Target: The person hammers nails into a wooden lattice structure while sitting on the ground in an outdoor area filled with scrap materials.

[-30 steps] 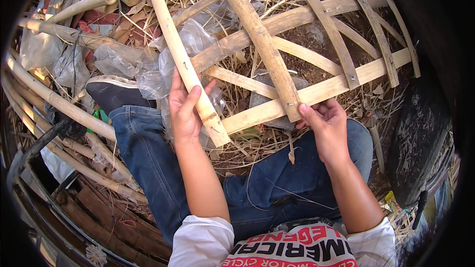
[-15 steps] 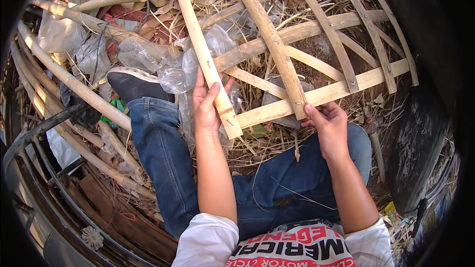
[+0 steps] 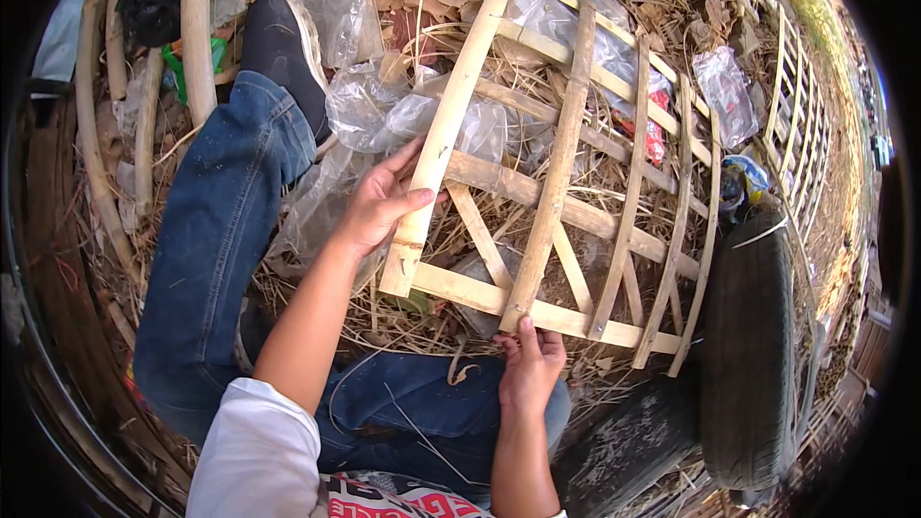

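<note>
A flat lattice of split bamboo strips (image 3: 550, 201), nailed crosswise with slanting braces, is held up in front of me over the littered ground. My left hand (image 3: 382, 203) grips its leftmost upright slat (image 3: 449, 134), thumb on top and fingers behind. At the lower end of the neighbouring upright, my right hand (image 3: 531, 364) pinches the joint with the pale bottom rail (image 3: 460, 291). Its thumb lies in front; some fingertips are hidden behind the bamboo. A nail head shows close to that joint.
Crumpled clear plastic (image 3: 355, 110) and dry straw cover the ground. Bamboo poles (image 3: 199, 38) lie at the left, beside my shoe (image 3: 278, 48). Black tyres (image 3: 748, 355) stand at the right, near the lattice's edge. Another bamboo lattice (image 3: 796, 110) is at the far right.
The view has swung right, bringing the tyres and the far lattice into sight. The lattice leans differently in the picture, its right side lower. Both hands keep hold at the same places.
</note>
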Demonstrator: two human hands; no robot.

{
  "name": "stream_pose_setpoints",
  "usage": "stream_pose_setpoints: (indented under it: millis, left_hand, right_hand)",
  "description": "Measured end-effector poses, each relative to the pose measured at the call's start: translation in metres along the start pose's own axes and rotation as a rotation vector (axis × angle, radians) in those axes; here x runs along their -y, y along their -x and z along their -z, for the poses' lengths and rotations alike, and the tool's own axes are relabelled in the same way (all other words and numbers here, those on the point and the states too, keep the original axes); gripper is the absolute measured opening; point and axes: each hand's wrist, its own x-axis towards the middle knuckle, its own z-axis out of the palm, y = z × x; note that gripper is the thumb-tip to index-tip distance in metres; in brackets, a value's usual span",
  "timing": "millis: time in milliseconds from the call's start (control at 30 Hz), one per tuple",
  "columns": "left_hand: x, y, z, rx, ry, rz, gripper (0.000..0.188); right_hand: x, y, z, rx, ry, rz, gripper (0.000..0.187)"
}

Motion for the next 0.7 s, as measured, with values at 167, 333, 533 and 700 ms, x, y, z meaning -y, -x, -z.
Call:
stream_pose_setpoints:
  millis: [167,333,533,700]
  left_hand:
    - [0.011,0.006,0.006,-0.051,0.004,-0.05,0.08]
    - [0.009,0.007,0.002,-0.104,-0.136,-0.057,0.08]
    - [0.002,0.009,-0.001,-0.153,-0.196,-0.035,0.076]
    - [-0.002,0.011,-0.006,-0.185,-0.234,-0.041,0.073]
  right_hand:
    - [0.004,0.001,0.003,0.051,0.01,-0.024,0.021]
    - [0.008,0.0,0.003,0.036,0.028,-0.025,0.022]
    - [0.008,-0.002,0.004,0.07,0.003,-0.045,0.023]
    - [0.007,-0.002,0.004,0.085,-0.015,-0.058,0.022]
